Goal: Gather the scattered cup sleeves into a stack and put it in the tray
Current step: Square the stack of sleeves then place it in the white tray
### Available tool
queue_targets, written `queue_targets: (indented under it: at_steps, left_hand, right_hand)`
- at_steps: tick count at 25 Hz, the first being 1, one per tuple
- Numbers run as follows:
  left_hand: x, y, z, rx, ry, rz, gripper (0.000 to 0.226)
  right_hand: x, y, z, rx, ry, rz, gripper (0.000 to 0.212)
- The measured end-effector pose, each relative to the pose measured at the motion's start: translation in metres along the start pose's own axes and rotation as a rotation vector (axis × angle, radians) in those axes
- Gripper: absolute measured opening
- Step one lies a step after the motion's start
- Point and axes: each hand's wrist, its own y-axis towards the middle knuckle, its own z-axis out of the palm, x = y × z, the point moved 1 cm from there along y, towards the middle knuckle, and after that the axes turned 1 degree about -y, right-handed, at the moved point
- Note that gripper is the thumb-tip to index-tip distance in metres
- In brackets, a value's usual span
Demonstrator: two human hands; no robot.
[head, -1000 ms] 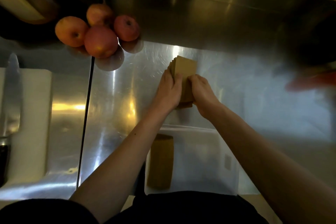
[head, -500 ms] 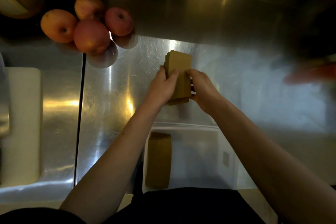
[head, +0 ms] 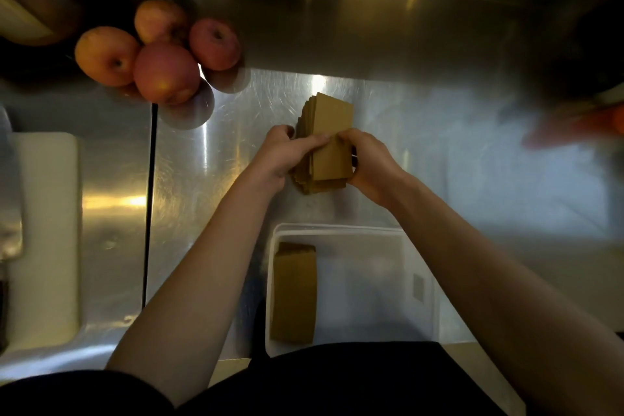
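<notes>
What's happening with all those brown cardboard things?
A person is tidying a stack of cup sleeves on the steel counter. The left hand and the right hand grip it from either side, squaring it up. The white tray sits nearer the person and already holds another pile of sleeves along its left side. The stack in the hands has not gone in yet. Some apples sit at the far left.
</notes>
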Motion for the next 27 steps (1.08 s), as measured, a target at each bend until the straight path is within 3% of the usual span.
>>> queue_targets:
  at_steps: [4, 9, 12, 16, 20, 24, 27]
  left_hand:
    - [-0.005, -0.006, -0.007, 0.117, -0.003, -0.055, 0.081]
    - [-0.011, -0.036, 0.003, 0.149, 0.057, 0.008, 0.082]
    - [-0.013, -0.066, 0.024, 0.223, 0.017, 0.050, 0.086]
    - [-0.006, -0.098, 0.072, 0.332, 0.068, 0.088, 0.076]
    - [0.007, -0.116, 0.139, 0.334, 0.171, 0.127, 0.077]
    - [0.017, -0.125, 0.202, 0.323, 0.220, 0.167, 0.087]
    - [0.030, -0.129, 0.253, 0.346, 0.320, 0.236, 0.096]
  right_hand:
    - [-0.004, -0.003, -0.011, 0.104, -0.008, 0.015, 0.020]
    - [-0.001, -0.021, -0.040, 0.259, -0.135, -0.098, 0.019]
    - [-0.004, -0.039, -0.077, 0.285, -0.228, -0.232, 0.043]
    - [-0.014, -0.059, -0.141, 0.306, -0.271, -0.234, 0.074]
    - [-0.030, -0.068, -0.212, 0.381, -0.259, -0.244, 0.071]
    - [-0.039, -0.071, -0.283, 0.417, -0.278, -0.304, 0.082]
    - [-0.050, -0.071, -0.341, 0.453, -0.320, -0.416, 0.072]
